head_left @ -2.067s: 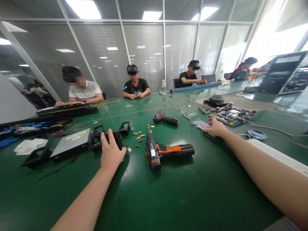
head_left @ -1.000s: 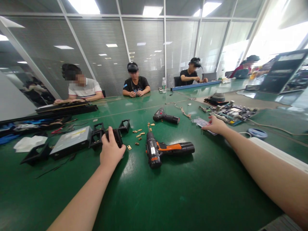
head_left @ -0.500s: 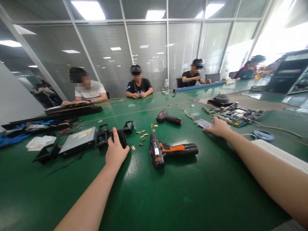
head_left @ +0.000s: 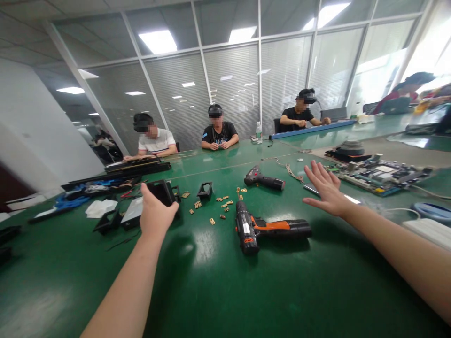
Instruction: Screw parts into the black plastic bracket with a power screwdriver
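My left hand (head_left: 155, 213) is closed around a black plastic bracket (head_left: 162, 191) and holds it lifted off the green table (head_left: 225, 291). My right hand (head_left: 326, 188) hovers open with fingers spread, just above a phone (head_left: 313, 189) lying on the table. An orange and black cordless drill (head_left: 262, 228) lies between my hands. Several small brass pieces (head_left: 220, 209) are scattered just beyond it. A second, dark drill (head_left: 264, 180) lies farther back. Another black bracket (head_left: 205, 190) stands near the brass pieces.
A grey optical drive (head_left: 133, 211) and more black brackets (head_left: 105, 222) lie left of my left hand. A circuit board (head_left: 380, 172) sits at the right, with a blue round object (head_left: 433, 210) near it. Three people sit along the far side, a fourth at the right.
My left hand has lifted the black bracket off the table. My right hand has risen off the phone and spread its fingers. The camera has turned left.
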The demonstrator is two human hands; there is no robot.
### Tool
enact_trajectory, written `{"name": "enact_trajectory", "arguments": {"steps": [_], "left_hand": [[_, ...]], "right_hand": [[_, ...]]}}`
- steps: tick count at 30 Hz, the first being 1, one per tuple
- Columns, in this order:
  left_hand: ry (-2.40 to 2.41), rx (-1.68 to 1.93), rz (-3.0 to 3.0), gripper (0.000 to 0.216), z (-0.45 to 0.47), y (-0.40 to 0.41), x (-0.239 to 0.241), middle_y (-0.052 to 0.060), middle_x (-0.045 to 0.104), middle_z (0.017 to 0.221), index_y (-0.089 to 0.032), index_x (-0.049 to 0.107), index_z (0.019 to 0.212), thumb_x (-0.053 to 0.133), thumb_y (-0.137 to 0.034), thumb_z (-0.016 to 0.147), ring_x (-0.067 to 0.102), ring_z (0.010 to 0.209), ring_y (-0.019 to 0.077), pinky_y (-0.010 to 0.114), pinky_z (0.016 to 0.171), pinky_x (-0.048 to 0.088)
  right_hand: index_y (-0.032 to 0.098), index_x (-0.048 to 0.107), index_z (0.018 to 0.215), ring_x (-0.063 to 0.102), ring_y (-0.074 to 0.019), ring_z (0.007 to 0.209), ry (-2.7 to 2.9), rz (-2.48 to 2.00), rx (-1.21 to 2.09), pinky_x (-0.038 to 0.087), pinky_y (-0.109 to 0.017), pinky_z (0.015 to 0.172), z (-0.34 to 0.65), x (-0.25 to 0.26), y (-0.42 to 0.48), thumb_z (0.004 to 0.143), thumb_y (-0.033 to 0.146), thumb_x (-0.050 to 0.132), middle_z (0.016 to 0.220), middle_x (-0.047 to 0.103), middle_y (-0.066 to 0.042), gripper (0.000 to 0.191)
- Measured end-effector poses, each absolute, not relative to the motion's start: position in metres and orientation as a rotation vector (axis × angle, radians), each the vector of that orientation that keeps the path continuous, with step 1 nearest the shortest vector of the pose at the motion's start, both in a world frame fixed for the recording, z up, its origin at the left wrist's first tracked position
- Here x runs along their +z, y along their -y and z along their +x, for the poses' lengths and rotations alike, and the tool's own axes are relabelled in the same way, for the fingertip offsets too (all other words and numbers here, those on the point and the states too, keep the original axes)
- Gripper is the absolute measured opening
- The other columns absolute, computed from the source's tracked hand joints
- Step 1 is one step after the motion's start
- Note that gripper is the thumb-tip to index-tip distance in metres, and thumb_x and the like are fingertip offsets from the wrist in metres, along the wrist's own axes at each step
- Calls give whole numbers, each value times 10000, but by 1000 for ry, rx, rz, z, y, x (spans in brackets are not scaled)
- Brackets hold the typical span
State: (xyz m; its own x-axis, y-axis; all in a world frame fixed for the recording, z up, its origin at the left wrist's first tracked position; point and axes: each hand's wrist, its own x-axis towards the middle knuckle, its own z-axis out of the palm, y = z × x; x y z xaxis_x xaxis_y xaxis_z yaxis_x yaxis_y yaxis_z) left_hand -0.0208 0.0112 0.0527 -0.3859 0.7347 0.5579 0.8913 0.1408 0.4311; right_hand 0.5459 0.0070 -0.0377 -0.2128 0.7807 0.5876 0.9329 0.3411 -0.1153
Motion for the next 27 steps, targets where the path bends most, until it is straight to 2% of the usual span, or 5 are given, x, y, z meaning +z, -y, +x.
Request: {"name": "enact_trajectory", "arguments": {"steps": [5,8,11,22,27], "left_hand": [[2338,-1142,-1359,1021,-93,-23,77,284,662,1443,-98,379,1569,883,-428,744,686,1257,488,611,1037,552],[2336,-1072,-1399,678,-122,-34,70,214,736,1326,-138,588,1351,853,-354,765,698,1206,440,584,1039,539],[2338,-1025,-1426,534,-137,-45,56,213,754,1245,-120,637,1272,806,-358,825,714,1145,422,566,1015,549],[2280,-1098,-1403,617,-136,-47,22,254,757,1246,-95,693,1290,722,-543,867,705,1193,410,510,1066,533],[2270,-1163,-1359,706,-140,-53,14,279,718,1315,-69,641,1366,717,-578,884,676,1253,414,518,1112,503]], "right_hand": [[340,-25,1766,53,-436,1697,2121,-1459,-309,138,-678,1299,536,-44,-7,981,709,557,1856,-41,-118,1045],[335,-26,1765,83,-438,1695,2106,-1445,-322,141,-670,1300,536,-43,-6,988,683,561,1857,-21,-127,1034],[340,-47,1761,92,-435,1695,2098,-1423,-332,147,-664,1302,536,-41,-4,992,665,560,1858,-13,-125,1032],[351,-80,1756,-15,-472,1684,2274,-1373,-169,94,-722,1293,533,-51,-5,965,705,536,1837,-167,-131,1063],[356,-161,1737,-24,-460,1682,2309,-1374,-114,79,-726,1296,528,-56,-7,971,738,504,1828,-200,-132,1084]]}}
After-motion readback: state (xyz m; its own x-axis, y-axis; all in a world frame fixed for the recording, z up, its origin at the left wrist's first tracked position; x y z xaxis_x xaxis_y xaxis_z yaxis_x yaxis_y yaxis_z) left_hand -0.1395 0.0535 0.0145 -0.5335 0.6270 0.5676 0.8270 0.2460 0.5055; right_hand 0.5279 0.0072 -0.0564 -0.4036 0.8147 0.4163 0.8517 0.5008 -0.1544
